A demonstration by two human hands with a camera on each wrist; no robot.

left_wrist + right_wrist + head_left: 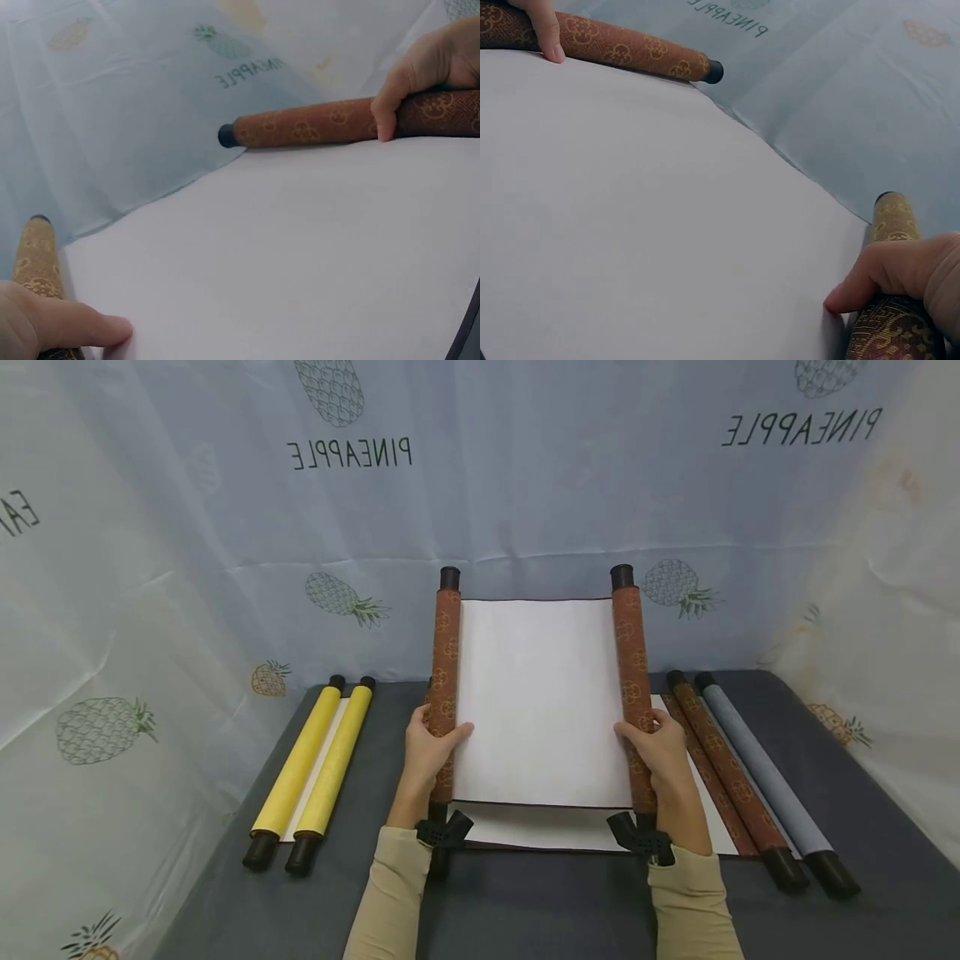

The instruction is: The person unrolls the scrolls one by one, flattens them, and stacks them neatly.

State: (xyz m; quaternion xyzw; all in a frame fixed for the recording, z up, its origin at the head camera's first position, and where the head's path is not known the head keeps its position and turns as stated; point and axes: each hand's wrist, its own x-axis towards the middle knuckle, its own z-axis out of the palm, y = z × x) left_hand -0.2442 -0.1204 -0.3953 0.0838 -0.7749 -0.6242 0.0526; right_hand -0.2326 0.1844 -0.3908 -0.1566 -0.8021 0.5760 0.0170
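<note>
While the left hand (433,753) grips the left brown roller (446,647) and the right hand (662,747) grips the right brown roller (631,647), the scroll's white sheet (543,702) is spread between them, above the dark table (540,910). Under it appears another white sheet (540,828). A yellow scroll (297,760) lies at left, a grey roll (765,768) at right.

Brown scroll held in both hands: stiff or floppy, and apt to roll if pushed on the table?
The white sheet looks thin, so likely floppy if slackened. The brown rolls at its sides seem stiff: both run straight beyond where the left hand and right hand grip them. Their round shape suggests they may roll when pushed.
</note>
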